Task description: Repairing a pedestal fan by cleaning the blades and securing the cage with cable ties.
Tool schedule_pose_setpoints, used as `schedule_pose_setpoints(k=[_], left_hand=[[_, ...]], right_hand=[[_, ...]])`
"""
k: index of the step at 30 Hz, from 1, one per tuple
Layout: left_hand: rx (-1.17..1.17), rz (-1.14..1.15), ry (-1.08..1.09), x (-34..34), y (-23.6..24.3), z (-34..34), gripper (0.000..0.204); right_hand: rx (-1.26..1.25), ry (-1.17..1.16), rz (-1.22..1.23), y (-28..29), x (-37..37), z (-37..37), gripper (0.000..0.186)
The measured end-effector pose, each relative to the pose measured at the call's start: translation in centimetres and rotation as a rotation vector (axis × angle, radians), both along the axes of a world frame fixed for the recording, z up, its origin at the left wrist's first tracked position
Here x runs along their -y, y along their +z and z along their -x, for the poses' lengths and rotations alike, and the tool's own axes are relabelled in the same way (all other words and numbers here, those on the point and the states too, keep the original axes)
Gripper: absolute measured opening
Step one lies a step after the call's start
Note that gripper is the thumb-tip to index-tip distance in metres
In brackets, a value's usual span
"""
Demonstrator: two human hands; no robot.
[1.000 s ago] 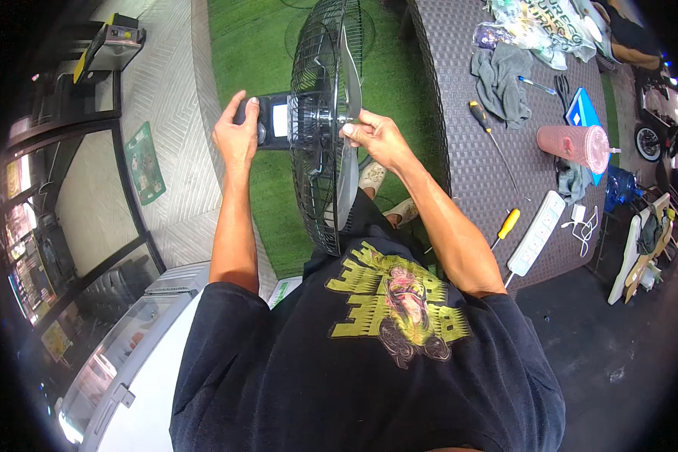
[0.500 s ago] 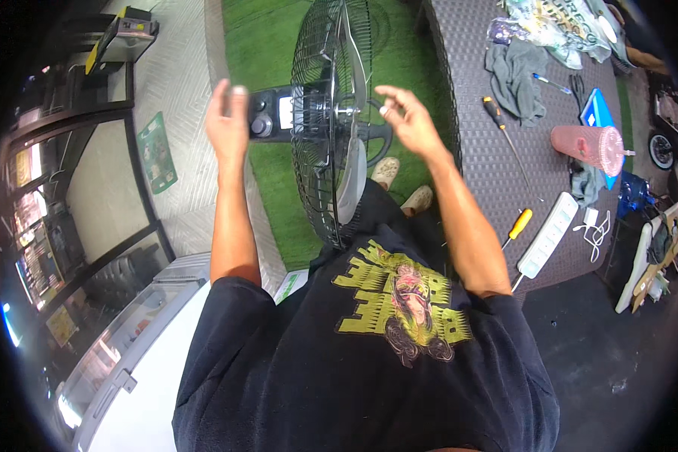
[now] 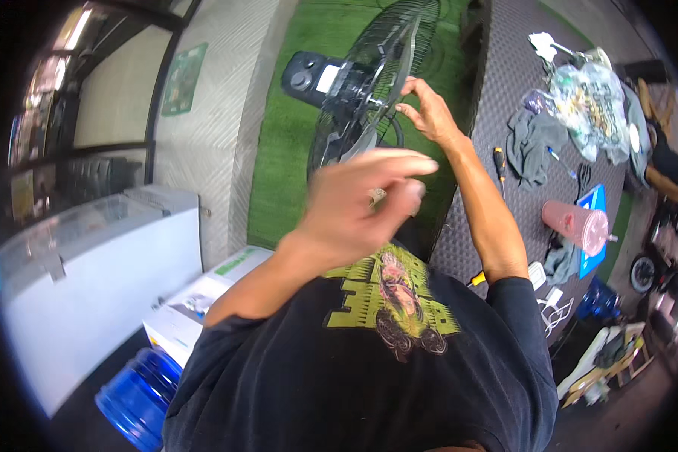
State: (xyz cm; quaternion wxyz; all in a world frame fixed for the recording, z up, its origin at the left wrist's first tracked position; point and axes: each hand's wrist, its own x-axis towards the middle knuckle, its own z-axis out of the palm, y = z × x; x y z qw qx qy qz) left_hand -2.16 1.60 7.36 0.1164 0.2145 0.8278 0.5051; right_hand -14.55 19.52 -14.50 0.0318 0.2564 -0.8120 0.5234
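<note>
A black fan with a wire grille [image 3: 422, 15], grey blade [image 3: 405, 60] and dark housing [image 3: 301, 79] lies on its side over green turf. My right hand [image 3: 433, 113] is beside the blade and hub, index finger at the blade's edge and thumb apart. My left hand [image 3: 361, 203], blurred by motion, is raised in front of my shirt, below the fan and partly hiding it; its thumb and forefinger are apart, with nothing visible between them.
A dark woven table [image 3: 497, 68] at right holds screwdrivers [image 3: 499, 162], cloths [image 3: 533, 139], plastic bags [image 3: 587, 113], a pink tumbler [image 3: 576, 226] and cables. At left are a white chest freezer [image 3: 105, 279], a carton [image 3: 173, 320] and a blue jug [image 3: 135, 395].
My left hand has left the fan housing and swung down and right toward my chest. The view has turned, so the fan appears tilted and further right. My right hand has loosened from the hub.
</note>
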Motion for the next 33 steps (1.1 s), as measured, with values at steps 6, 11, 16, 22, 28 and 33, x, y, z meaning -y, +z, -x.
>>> schedule_pose_setpoints(k=[6,11,16,22,28,33], left_hand=[[-0.113,0.244,0.425,-3.8,-12.7,1.3,0.060],[0.028,0.356,0.573,-4.1,-15.2,3.8,0.055],[0.119,0.504,0.625,-4.4,-16.4,5.2,0.039],[-0.003,0.588,0.632,-4.8,-16.7,5.8,0.019],[0.146,0.574,0.667,-4.6,-17.4,6.0,0.022],[-0.026,0.616,0.738,-5.2,-18.6,5.7,0.024]], right_hand=[[-0.117,0.115,-0.176,-2.8,-0.5,2.8,0.041],[-0.027,0.315,-0.271,-1.8,-0.6,3.7,0.038],[0.005,0.377,-0.264,-1.5,-0.5,4.5,0.035],[0.065,0.430,-0.313,-1.7,-0.4,4.9,0.028],[-0.082,0.416,-0.386,-1.5,-0.4,3.9,0.031],[-0.121,0.402,-0.298,-2.5,-0.6,4.3,0.022]])
